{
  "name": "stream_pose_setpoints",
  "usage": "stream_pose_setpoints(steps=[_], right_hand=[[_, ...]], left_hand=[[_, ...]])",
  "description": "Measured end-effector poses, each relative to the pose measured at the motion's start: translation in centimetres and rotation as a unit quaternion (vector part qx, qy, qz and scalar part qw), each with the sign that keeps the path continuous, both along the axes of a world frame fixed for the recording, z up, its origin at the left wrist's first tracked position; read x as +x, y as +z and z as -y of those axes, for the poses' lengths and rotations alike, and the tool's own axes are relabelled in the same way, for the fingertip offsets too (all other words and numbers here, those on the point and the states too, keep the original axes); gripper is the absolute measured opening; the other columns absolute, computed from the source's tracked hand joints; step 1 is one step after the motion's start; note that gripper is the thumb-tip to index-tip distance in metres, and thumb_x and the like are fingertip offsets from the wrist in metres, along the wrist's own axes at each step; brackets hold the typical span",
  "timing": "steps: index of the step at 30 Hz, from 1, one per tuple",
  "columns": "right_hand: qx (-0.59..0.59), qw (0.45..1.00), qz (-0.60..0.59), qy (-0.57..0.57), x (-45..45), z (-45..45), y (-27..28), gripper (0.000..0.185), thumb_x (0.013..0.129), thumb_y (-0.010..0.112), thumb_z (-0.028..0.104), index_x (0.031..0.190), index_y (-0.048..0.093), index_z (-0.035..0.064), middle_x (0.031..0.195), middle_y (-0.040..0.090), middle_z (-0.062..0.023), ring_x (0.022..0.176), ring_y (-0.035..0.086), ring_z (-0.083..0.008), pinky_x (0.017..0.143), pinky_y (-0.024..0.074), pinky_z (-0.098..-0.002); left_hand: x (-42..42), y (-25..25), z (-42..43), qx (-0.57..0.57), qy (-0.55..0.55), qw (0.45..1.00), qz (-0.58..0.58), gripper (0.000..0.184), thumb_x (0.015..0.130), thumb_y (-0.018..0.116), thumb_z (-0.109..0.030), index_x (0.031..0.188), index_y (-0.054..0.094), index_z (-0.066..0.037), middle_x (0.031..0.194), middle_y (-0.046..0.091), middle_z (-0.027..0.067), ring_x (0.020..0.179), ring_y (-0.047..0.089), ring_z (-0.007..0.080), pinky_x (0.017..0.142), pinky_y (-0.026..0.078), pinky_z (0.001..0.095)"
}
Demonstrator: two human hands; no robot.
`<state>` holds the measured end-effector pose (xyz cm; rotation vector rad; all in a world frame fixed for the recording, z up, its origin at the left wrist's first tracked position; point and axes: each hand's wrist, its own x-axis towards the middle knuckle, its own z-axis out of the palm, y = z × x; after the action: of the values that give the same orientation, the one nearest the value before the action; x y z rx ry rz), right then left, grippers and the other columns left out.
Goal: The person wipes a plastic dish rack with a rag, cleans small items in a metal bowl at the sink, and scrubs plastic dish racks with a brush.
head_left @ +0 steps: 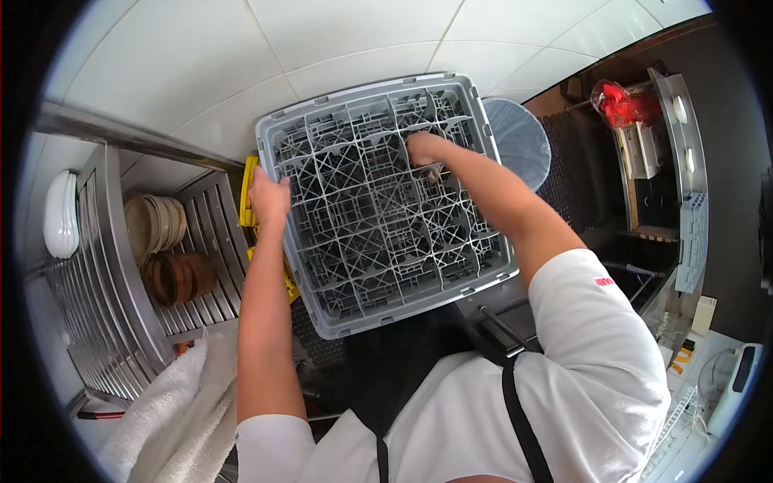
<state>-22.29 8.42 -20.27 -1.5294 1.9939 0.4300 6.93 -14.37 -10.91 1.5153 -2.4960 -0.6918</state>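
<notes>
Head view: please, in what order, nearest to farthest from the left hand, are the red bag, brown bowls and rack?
From the left hand:
1. Rack, right at the hand.
2. Brown bowls, left shelf.
3. Red bag, far right.

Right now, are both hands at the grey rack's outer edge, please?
No, the left hand is at the edge of the grey rack, but the right hand is well inside it.
</notes>
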Motion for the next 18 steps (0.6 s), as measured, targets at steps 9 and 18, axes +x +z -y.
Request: stream_pose_setpoints(steps=[9, 18], right_hand=[[-0.222, 0.92, 0.058, -0.316, 0.1, -6.9, 15.7, 0.035, 0.081, 0.069, 0.012, 0.117, 0.07, 0.0117, 0.099, 0.073, -0.0186, 0.095, 0.07, -0.0381, 0.085, 0.056, -0.0428], [-0.336, 0.819, -0.056, -0.462, 3.6, -7.2, 7.2, 0.04, 0.078, 0.072, 0.008, 0.114, 0.054, 0.0065, 0.096, 0.07, -0.0258, 0.095, 0.067, -0.0458, 0.083, 0.0535, -0.0505]], left_hand=[[0.0, -0.5, 0.3, 0.008, 0.001, 1.0, 0.008, 0.05, 0.082, 0.079, -0.022, 0.119, 0.053, 0.001, 0.111, 0.066, 0.0277, 0.107, 0.063, 0.0457, 0.092, 0.05, 0.0527], [0.3, -1.1, 0.5, 0.009, 0.003, 1.0, -0.001, 0.043, 0.082, 0.077, -0.019, 0.113, 0.054, 0.0, 0.109, 0.066, 0.027, 0.105, 0.063, 0.0454, 0.09, 0.05, 0.0527]])
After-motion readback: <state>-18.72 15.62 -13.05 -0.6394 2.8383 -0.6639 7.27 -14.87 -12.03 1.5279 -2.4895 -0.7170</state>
